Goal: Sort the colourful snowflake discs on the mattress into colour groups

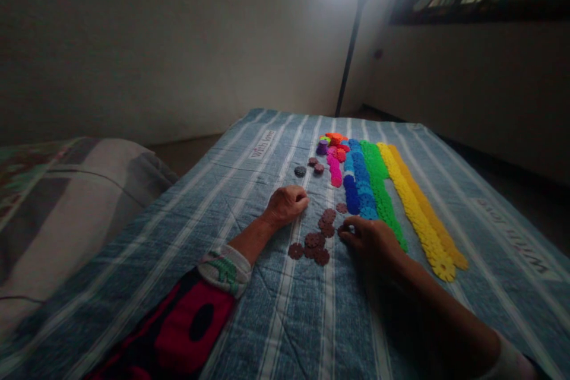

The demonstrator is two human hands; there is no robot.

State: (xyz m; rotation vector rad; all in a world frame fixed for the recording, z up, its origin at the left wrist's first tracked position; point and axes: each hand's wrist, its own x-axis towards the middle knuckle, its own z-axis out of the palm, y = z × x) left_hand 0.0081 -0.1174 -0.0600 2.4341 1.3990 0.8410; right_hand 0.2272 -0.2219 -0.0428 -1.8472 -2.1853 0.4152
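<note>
Grey wall (178,41) stands beyond striped blue cloth (298,320), where coloured discs (380,187) lie in rows. The right hand (374,238) pinches a brown disc (341,232); the left hand (287,205) is curled, contents hidden. Loose brown discs (314,241) lie between them.

There are two hands (285,205) (and two yellow rows (412,209)).

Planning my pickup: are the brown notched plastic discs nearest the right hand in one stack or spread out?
Spread out: the brown notched plastic discs lie loosely on the striped blue cloth, some overlapping, others apart.
</note>
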